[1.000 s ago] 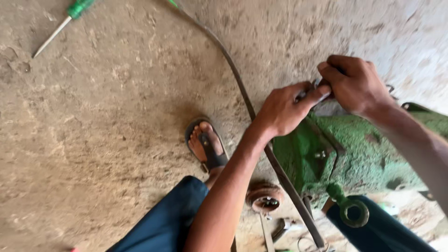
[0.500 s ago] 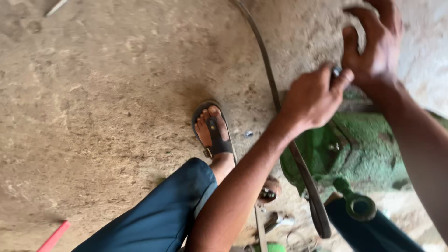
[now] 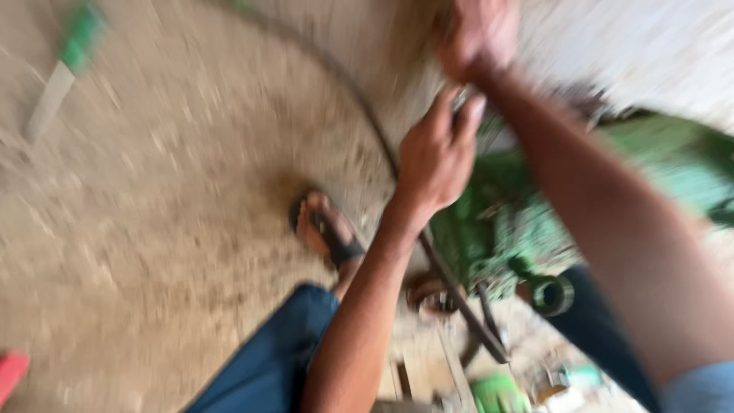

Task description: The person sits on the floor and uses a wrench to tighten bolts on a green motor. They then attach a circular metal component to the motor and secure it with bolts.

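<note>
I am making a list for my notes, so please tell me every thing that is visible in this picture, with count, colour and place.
machine: one, green, on the ground at right, under the hands.
hose: one, dark, curving across the ground from top to lower middle.
screwdriver: one, green handle, top left on the ground; blurred.
red thing: one, bottom left edge; too blurred to tell its kind.
ring part: one, dark green, low on the machine.
ground: sandy brown.
sandal: one, dark, on the foot at centre.
left hand: at the machine's top, fingers pinched.
right hand: raised at top, blurred.
</note>
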